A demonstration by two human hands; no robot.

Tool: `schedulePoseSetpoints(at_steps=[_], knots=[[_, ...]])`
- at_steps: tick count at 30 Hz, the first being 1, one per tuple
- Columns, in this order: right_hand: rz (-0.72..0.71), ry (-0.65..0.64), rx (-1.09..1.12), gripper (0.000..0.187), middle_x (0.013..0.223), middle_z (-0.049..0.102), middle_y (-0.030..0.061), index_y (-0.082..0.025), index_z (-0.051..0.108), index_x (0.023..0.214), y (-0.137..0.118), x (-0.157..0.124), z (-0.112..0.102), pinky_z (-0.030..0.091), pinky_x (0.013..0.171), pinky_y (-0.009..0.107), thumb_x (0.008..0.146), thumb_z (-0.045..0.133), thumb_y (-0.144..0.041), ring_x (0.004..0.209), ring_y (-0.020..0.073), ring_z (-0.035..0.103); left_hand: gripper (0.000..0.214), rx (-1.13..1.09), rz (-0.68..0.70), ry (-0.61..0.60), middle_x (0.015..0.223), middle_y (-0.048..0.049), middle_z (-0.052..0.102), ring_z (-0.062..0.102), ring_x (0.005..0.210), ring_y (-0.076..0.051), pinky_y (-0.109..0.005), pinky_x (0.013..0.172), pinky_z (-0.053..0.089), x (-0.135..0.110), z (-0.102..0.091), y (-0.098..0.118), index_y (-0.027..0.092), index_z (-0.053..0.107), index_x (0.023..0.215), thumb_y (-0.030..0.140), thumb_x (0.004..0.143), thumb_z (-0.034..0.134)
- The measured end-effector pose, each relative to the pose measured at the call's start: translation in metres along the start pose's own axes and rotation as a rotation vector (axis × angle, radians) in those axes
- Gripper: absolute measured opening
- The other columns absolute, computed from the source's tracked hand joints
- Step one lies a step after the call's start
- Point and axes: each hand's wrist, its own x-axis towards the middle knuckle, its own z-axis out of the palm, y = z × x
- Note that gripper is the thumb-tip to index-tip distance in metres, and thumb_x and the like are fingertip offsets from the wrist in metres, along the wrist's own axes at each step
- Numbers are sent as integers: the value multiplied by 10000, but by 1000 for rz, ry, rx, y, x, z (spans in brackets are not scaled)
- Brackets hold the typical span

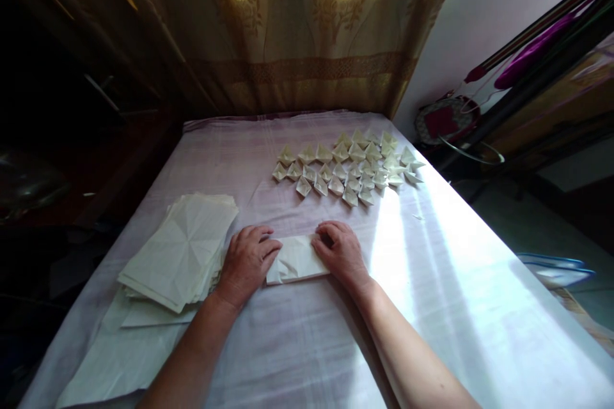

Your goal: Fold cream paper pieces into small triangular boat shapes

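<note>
A sheet of pale paper (pixel 298 260), folded into a flat band, lies on the cloth before me with creases near its left end. My left hand (pixel 247 262) has its thumb and fingers closed on the left end of this band. At the opposite end my right hand (pixel 341 252) grips the paper, its fingers curled and its thumb side toward the middle. The fingers hide both ends of the band. Left of my left hand stands a stack of creased square papers (pixel 187 246), its top sheet marked with folds meeting at the centre.
Several small folded paper boats (pixel 338 169) stand in rows beyond my hands. Larger flat sheets (pixel 125 358) lie under the stack. The table cloth (pixel 288 345) is pale checked fabric, sunlit on the right. A patterned curtain (pixel 297 32) hangs behind the table.
</note>
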Motion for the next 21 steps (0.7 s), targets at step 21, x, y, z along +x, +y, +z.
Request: schedulePoseSetpoints(at_steps=[21], knots=[[-592,-325,-127,137,945,719,35,-222,717,960,-33,-29,-26,404,754,301,967,580,-217,841,166,582,369,20,164,-322,1345,-38,611,504,1279,-244,-464,1124,222,-1,-21,-11,285,617,1230,368,877,686]])
